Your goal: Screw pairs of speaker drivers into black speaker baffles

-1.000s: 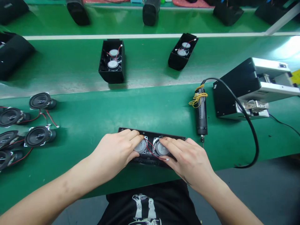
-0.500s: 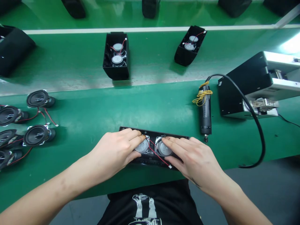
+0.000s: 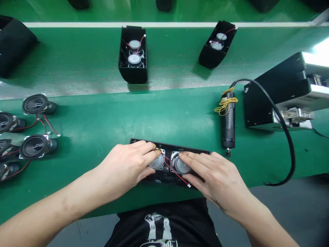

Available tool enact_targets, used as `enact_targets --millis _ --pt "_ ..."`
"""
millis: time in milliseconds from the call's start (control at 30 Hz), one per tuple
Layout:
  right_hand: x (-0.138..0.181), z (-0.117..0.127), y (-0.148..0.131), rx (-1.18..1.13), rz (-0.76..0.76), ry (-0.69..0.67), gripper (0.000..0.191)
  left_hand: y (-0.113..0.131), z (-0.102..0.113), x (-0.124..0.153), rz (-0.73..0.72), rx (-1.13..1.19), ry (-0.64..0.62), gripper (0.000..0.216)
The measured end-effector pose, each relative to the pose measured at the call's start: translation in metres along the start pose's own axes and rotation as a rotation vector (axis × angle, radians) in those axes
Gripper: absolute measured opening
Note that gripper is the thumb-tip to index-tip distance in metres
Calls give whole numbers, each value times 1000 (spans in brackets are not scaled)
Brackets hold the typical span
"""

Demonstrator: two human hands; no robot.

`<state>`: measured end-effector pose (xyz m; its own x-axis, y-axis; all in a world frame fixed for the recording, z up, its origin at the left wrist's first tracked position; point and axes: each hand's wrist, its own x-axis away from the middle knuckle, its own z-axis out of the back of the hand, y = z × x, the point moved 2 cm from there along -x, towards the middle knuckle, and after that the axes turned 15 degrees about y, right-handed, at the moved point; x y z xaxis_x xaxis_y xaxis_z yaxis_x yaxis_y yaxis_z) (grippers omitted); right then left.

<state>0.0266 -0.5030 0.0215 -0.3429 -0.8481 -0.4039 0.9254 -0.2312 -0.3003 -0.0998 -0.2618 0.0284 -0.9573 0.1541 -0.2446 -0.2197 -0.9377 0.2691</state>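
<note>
Squarely at the near edge of the green bench point(image 3: 180, 116), the black housing point(image 3: 172, 145) lies long axis left to right.
Left hand point(image 3: 125, 168) covers its left half, right hand point(image 3: 218, 178) its right; fingers point(image 3: 146, 150) flat, gripping nothing, tips on left driver point(image 3: 157, 162) and right driver point(image 3: 183, 166); red wire point(image 3: 171, 170) between.

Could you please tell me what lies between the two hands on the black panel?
In the head view, a red wire crosses the gap between the left hand and right hand, above the black panel.

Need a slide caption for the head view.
Left hand and right hand rest on two speaker drivers in a black housing; screwdriver lies alongside.
</note>
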Motion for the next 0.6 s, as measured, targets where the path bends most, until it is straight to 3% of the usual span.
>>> enact_targets --millis 600 --pt "-1 -3 0 -24 -17 -9 29 0 -3 2 22 13 23 46"
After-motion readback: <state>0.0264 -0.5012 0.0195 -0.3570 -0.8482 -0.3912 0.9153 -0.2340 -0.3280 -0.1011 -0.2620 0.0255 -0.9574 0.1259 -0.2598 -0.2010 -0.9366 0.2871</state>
